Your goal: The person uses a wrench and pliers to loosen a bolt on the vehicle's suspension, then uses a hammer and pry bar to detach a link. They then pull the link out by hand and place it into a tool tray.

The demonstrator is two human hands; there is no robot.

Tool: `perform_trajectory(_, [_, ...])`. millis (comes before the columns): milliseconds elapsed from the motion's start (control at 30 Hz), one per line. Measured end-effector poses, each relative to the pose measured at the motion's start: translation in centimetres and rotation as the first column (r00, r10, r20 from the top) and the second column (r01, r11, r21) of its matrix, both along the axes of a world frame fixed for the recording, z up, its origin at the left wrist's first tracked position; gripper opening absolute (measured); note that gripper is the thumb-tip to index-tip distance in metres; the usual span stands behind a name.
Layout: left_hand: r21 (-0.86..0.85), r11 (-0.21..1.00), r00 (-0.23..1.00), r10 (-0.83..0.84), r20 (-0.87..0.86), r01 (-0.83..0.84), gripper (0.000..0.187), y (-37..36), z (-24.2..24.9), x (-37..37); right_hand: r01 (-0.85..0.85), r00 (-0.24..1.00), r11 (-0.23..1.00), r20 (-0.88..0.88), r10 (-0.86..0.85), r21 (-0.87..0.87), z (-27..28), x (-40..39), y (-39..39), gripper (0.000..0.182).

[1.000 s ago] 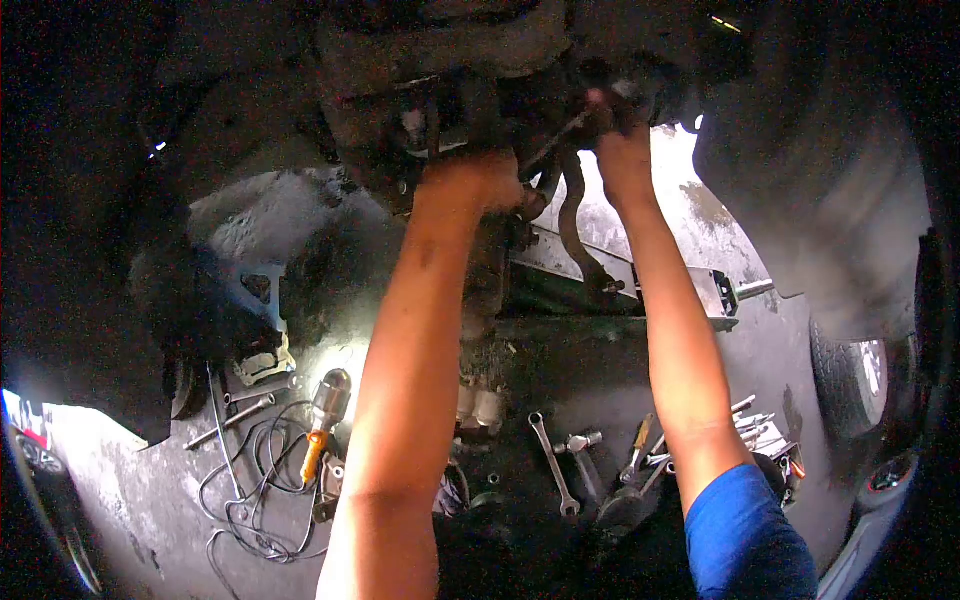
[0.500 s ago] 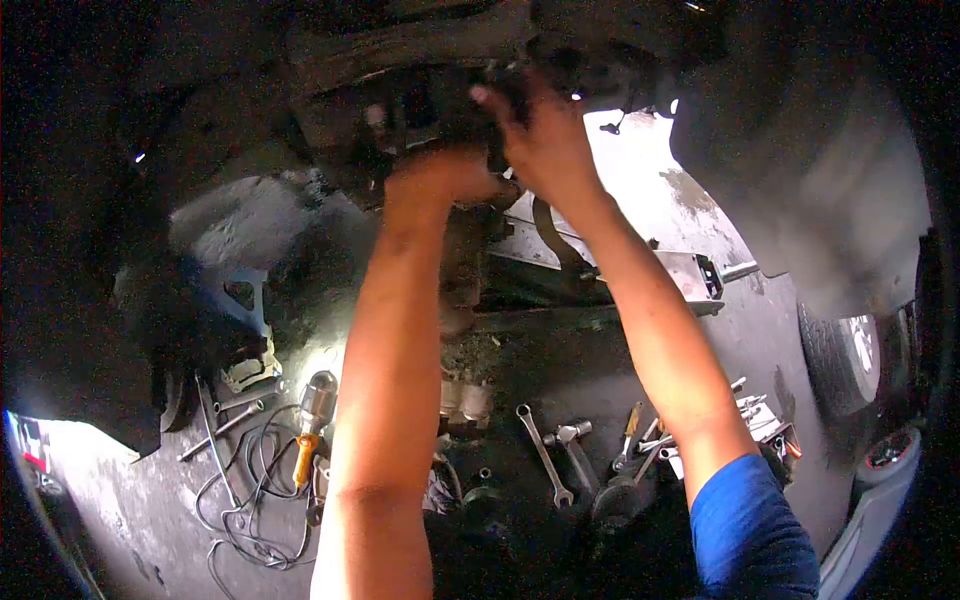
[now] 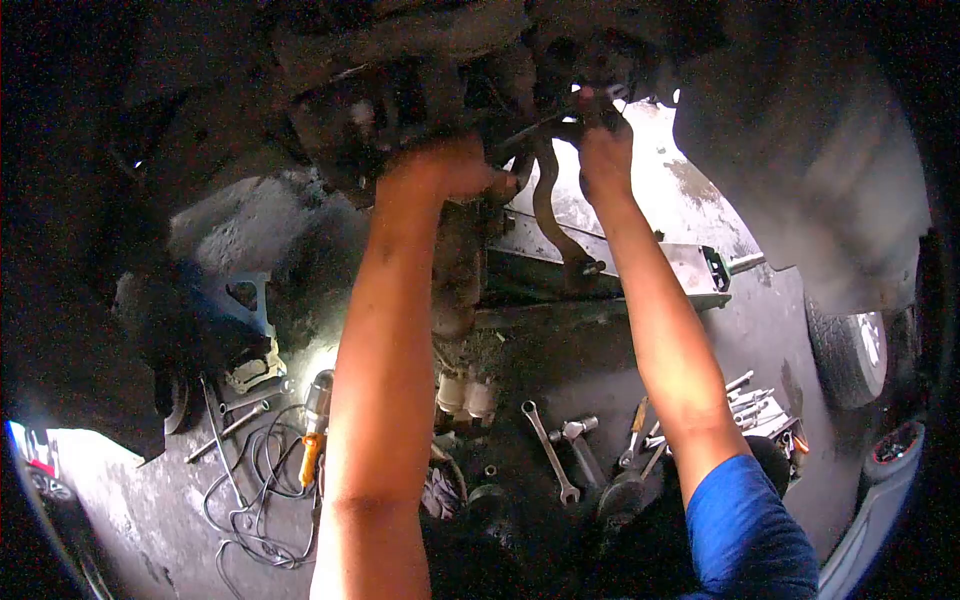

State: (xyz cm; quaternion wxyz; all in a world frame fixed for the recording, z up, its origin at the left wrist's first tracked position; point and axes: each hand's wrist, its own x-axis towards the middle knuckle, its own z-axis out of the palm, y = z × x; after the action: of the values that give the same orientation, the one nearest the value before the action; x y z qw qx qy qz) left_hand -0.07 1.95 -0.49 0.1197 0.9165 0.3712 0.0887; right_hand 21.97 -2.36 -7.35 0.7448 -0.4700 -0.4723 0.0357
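Up among the dark underside parts (image 3: 400,40) of a vehicle, my left hand (image 3: 445,168) is bent at the wrist, its fingers blurred and partly in shadow. My right hand (image 3: 606,150) is raised to its right, fingers curled in the shade. A thin bar (image 3: 530,131) slants between the two hands, its right end reaching toward my right fingers; what they close on I cannot make out. Below the bar, a curved hose (image 3: 546,205) hangs between my forearms, over a long metal box-like part (image 3: 640,258).
On the floor lie a corded work lamp (image 3: 311,455), a combination wrench (image 3: 549,450), a hammer (image 3: 578,432) and a pile of wrenches and sockets (image 3: 755,408). Metal bars (image 3: 222,440) lie at left. A wheel (image 3: 848,350) stands at right.
My right hand has moved right, away from my left hand, and its spread fingers have curled. The slanting bar and more of the hose now show. My left hand stays nearly in place.
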Motion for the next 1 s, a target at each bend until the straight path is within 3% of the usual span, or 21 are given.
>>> perform_trajectory(67, [0.003, 1.0, 1.0, -0.01, 0.023, 0.01, 0.08, 0.9, -0.6, 0.4, 0.182, 0.96, 0.98, 0.231, -0.16, -0.078, 4.0, -3.4, -2.4, 0.042])
perform_trajectory(133, [0.108, 0.994, 0.999, 0.022, 0.025, -0.025, 0.082, -0.2, -0.5, 0.1, 0.195, 0.891, 0.98, 0.424, -0.165, -0.028, 6.0, -6.1, -2.5, 0.041])
perform_trajectory(233, [0.404, 0.91, 0.985, -0.139, 0.098, 0.088, 0.086, 0.3, -1.5, 0.3, 0.26, 0.76, 0.964, 0.627, -0.17, -0.053, 7.1, -9.2, -2.4, 0.038])
perform_trajectory(267, [0.397, 0.912, 0.984, -0.153, 0.095, 0.104, 0.087, 0.9, -2.0, 0.4, 0.288, 0.717, 0.955, 0.677, -0.163, -0.076, 7.5, -9.7, -2.6, 0.037])
perform_trajectory(300, [0.39, 0.913, 0.982, -0.167, 0.092, 0.119, 0.087, 0.9, -1.8, 0.5, 0.26, 0.769, 0.957, 0.627, -0.125, -0.129, 7.8, -9.6, -2.8, 0.037])
perform_trajectory(367, [0.185, 0.981, 0.998, -0.067, 0.02, 0.062, 0.086, 1.0, -1.2, 0.5, 0.188, 0.857, 0.956, 0.513, -0.047, -0.226, 8.4, -9.0, -3.4, 0.036])
perform_trajectory(433, [0.079, 0.997, 0.998, -0.014, -0.063, 0.019, 0.084, 1.2, -0.6, 0.6, 0.205, 0.834, 0.974, 0.538, -0.125, -0.092, 7.1, -6.9, -2.4, 0.038])
perform_trajectory(500, [0.02, 0.999, 0.989, -0.029, -0.142, 0.032, 0.082, 1.0, -0.5, 0.5, -0.083, 0.994, 0.976, 0.055, 0.096, -0.201, 4.5, -3.3, -1.5, 0.039])
perform_trajectory(567, [0.015, 0.998, 0.991, -0.053, -0.125, 0.055, 0.08, 1.0, 0.5, 0.3, -0.263, 0.889, 0.963, -0.405, 0.215, -0.065, 0.9, 0.1, -0.4, 0.041])
perform_trajectory(633, [0.041, 0.999, 0.999, -0.033, 0.025, 0.032, 0.079, 0.5, 0.0, 0.0, -0.308, 0.84, 0.951, -0.457, 0.291, 0.039, 0.4, -0.6, -0.9, 0.042])
perform_trajectory(700, [0.047, 0.999, 0.997, -0.02, 0.08, 0.016, 0.08, 0.0, -0.8, -0.1, -0.125, 0.969, 0.992, -0.215, 0.122, 0.002, 0.8, -1.0, -0.3, 0.042])
perform_trajectory(767, [0.046, 0.999, 0.999, -0.031, 0.041, 0.029, 0.081, 0.5, -0.2, 0.2, 0.043, 0.997, 0.997, 0.062, -0.04, -0.056, 1.9, -1.5, -0.2, 0.042])
perform_trajectory(833, [0.031, 0.998, 0.995, -0.053, 0.085, 0.05, 0.082, 1.9, -1.4, 0.7, 0.213, 0.925, 0.965, 0.349, -0.148, -0.154, 5.7, -5.0, -2.4, 0.041])
perform_trajectory(933, [0.153, 0.988, 0.968, -0.053, 0.244, 0.015, 0.084, -0.6, -1.6, 0.2, 0.274, 0.748, 0.962, 0.626, -0.221, 0.013, 6.6, -8.6, -1.4, 0.042])
perform_trajectory(1000, [0.227, 0.974, 0.972, -0.036, 0.232, -0.018, 0.086, -0.9, -1.5, 0.2, 0.266, 0.786, 0.96, 0.597, -0.163, -0.088, 7.7, -9.4, -3.1, 0.043])
